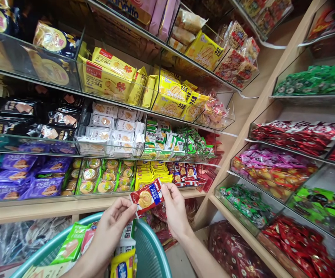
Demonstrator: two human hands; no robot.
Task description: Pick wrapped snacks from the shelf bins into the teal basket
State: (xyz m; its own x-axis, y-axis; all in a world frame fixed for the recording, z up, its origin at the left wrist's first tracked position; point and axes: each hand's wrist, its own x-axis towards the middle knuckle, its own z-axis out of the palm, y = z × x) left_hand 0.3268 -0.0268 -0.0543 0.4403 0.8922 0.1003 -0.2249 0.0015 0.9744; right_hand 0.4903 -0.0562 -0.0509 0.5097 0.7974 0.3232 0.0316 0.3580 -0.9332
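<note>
A small red and blue cookie packet (148, 197), with a round cookie pictured on it, is held up between both hands above a basket. My left hand (115, 216) pinches its left end between thumb and fingers. On the opposite end, my right hand (173, 206) grips the upper right corner. Below them sits a teal plastic basket (155, 247), partly covered by my left forearm. Inside it lie a green snack packet (69, 244), a yellow packet (123, 264) and several others. Similar red and blue packets (186, 173) fill a clear shelf bin just behind my right hand.
Clear-fronted shelf bins of wrapped snacks rise ahead, including purple cookie packs (25, 177), white packs (109, 131) and yellow packs (106, 73). A wooden upright (251, 104) separates them from candy bins (297, 131) at the right. Plastic-wrapped goods (228, 247) lie under the lowest shelf.
</note>
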